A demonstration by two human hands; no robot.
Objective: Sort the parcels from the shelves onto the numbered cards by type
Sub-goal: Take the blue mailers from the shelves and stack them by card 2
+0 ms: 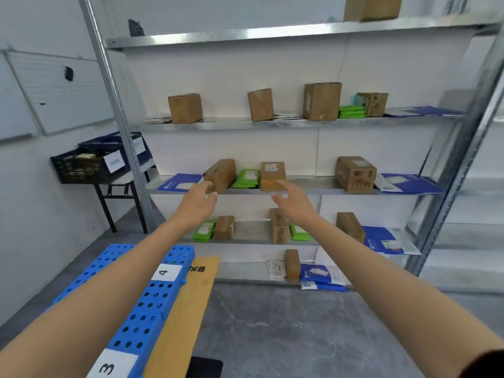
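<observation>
Metal shelving ahead, parcels on every level. Left hand and right hand both spread, empty, raised before middle shelf. Green parcel between hands. Cards 3 and 4 on blue pallet below left forearm.

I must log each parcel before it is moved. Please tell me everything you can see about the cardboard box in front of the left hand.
The cardboard box is a plain brown oblong carton, closed, lying on its side and turned at an angle on the middle shelf. A blue flat mailer lies to its left, green pouches to its right. The left hand reaches for its near end with open fingers; whether they touch is unclear.
</observation>
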